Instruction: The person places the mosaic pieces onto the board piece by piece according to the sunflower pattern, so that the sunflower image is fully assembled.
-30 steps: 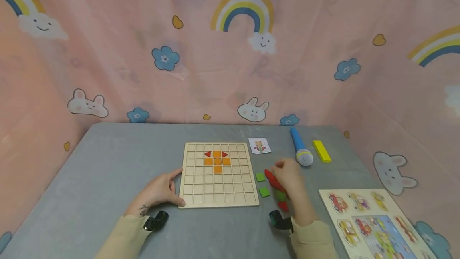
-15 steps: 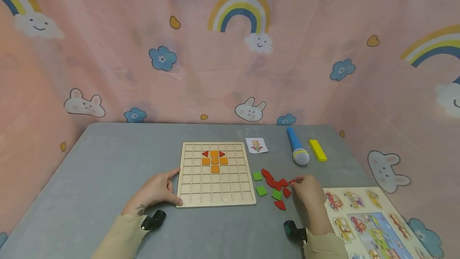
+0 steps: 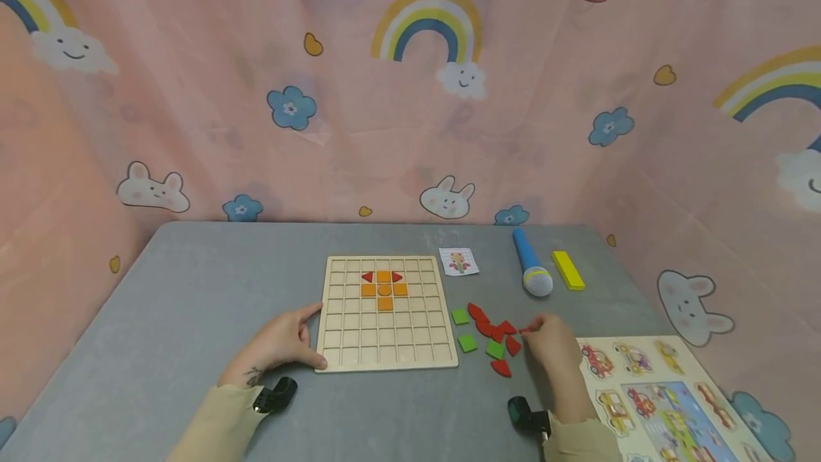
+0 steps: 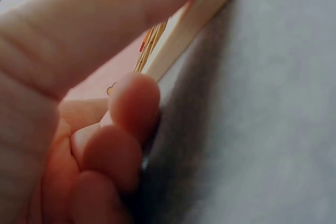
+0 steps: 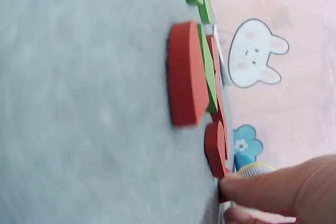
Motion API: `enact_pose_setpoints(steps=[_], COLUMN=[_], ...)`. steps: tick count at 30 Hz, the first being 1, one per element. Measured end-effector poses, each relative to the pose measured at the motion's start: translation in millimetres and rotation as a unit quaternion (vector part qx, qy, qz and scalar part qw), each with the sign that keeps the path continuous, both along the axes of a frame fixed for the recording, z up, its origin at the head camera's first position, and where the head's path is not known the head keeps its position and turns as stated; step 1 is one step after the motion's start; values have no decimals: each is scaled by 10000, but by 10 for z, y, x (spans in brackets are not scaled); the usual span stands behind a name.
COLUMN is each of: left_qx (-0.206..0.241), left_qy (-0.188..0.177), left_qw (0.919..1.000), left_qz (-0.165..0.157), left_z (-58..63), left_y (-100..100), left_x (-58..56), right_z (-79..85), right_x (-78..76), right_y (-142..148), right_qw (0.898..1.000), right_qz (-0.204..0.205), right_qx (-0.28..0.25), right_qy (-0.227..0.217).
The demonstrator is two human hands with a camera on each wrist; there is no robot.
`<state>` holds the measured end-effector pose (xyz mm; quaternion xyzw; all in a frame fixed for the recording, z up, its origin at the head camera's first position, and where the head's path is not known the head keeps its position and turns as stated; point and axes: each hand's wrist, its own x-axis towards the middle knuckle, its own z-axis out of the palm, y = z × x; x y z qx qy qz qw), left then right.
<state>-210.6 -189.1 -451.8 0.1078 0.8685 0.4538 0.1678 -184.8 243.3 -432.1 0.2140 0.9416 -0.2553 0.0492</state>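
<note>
A pale wooden grid board (image 3: 353,341) lies on the table with orange square and round pieces and two red triangles set in its upper cells. My left hand (image 3: 279,341) rests at its left side, the thumb on the near corner and the index finger against the edge. In the left wrist view the thumb reaches the board's rim (image 4: 176,40) while the other fingers are bent. Right of the loose pieces, my right hand (image 3: 551,341) pinches a small red piece (image 3: 525,331), mostly covered by the fingers. Red petal-like pieces (image 3: 501,368) and green squares (image 3: 467,343) lie between hand and board.
A small picture card (image 3: 458,262) lies beyond the board's right corner. Farther right are a blue toy microphone (image 3: 529,259) and a yellow block (image 3: 568,270). A vehicle puzzle board (image 3: 599,348) occupies the near right, partly behind the right forearm. A printed pink cloth hangs behind the table.
My right hand has moved right and nearer from above the red pieces, uncovering them, and has stayed there since half a second ago. The left hand keeps its place at the board.
</note>
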Motion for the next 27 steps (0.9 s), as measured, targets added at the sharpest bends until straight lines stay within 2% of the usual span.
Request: enact_pose_setpoints(steps=[3, 6, 8, 12, 13, 15, 17, 21, 27], left_qx=[-3, -22, -14, -1, 6, 4, -11, -64, -95], left_qy=[-33, -26, -35, -41, -45, -33, -21, -34, -39], left_qw=[10000, 10000, 10000, 10000, 10000, 10000, 10000, 9999, 9999], left_qz=[28, 35, 48, 45, 36, 25, 31, 97, 102], left_z=[-4, -9, -11, -13, -15, -22, -25, -38, -44], left_y=[3, 2, 3, 2, 2, 2, 4, 11, 13], left_x=[3, -1, -2, 4, 3, 3, 3, -6, -15], right_z=[78, 200, 266, 307, 296, 264, 217, 104, 5], right_x=[15, -32, -108, -309, -357, -437, -490, -574, -672], right_y=[-47, -204, -364, -741, -837, -1023, -1194, -1454, -1625], right_qw=[9994, 9947, 9831, 9460, 9362, 9282, 9265, 9319, 9539], right_qz=[45, 19, 4, 9, 40, 143, 335, 710, 1028], right_qx=[-306, -972, -1722, -3099, -3365, -3580, -3634, -3505, -2791], right_qy=[147, 347, 614, 950, 1017, 1000, 915, 608, 395])
